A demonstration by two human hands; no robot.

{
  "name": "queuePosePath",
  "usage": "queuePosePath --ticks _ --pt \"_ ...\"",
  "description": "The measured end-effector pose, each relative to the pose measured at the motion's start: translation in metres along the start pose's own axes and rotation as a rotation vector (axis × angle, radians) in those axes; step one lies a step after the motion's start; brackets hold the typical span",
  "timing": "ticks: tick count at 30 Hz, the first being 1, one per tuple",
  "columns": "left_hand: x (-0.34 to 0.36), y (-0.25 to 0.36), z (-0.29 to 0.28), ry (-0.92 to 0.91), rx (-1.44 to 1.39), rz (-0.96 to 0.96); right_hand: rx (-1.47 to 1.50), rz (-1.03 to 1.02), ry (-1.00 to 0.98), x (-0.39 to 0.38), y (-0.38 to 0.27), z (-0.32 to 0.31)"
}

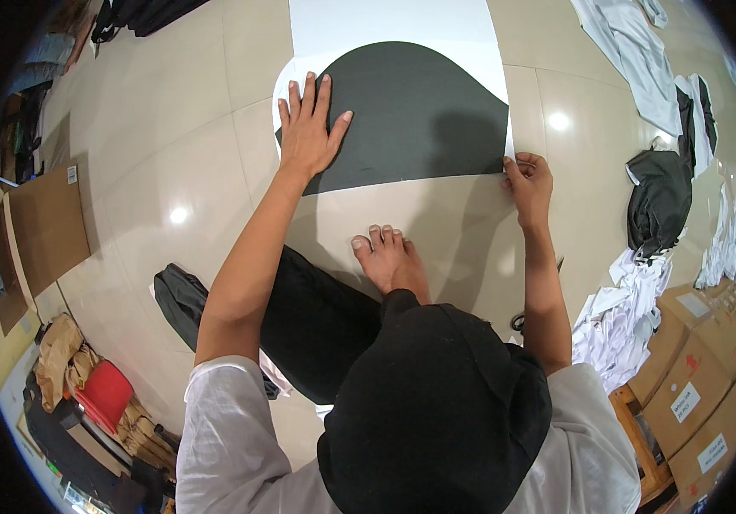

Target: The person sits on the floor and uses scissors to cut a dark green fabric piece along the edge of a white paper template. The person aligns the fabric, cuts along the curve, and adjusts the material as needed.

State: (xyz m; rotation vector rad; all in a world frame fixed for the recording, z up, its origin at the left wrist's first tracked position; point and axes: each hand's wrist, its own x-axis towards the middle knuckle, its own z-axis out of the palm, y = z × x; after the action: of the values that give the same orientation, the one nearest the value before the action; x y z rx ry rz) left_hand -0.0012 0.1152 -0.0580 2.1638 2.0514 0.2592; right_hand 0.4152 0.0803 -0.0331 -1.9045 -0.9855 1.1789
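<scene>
A flat dark grey sheet (411, 111) with a rounded far edge and a nearly straight near edge lies on white material (394, 21) on the floor. My left hand (310, 133) is open, its palm and spread fingers pressed on the sheet's left part, with fingertips reaching over the white border. At the sheet's near right corner, my right hand (529, 176) is closed, thumb and index finger pinching the edge. Whether the white layer is also in that pinch, I cannot tell.
My bare foot (394, 261) rests just short of the sheet. Scissors (518, 322) lie partly hidden by my right forearm. White cloth scraps (621, 321), a black bundle (659, 201) and cardboard boxes (694, 377) are at right. An open carton (47, 231) and red chair (104, 394) stand left.
</scene>
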Motion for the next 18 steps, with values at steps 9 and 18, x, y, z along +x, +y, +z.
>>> queuePosePath --ticks 9,18 --pt "0.000 0.000 0.002 -0.001 0.014 -0.007 -0.037 -0.024 0.035 -0.003 -0.002 0.003" --pt "0.006 0.073 0.009 0.017 -0.085 0.130 -0.219 -0.279 0.147 -0.007 0.010 0.017"
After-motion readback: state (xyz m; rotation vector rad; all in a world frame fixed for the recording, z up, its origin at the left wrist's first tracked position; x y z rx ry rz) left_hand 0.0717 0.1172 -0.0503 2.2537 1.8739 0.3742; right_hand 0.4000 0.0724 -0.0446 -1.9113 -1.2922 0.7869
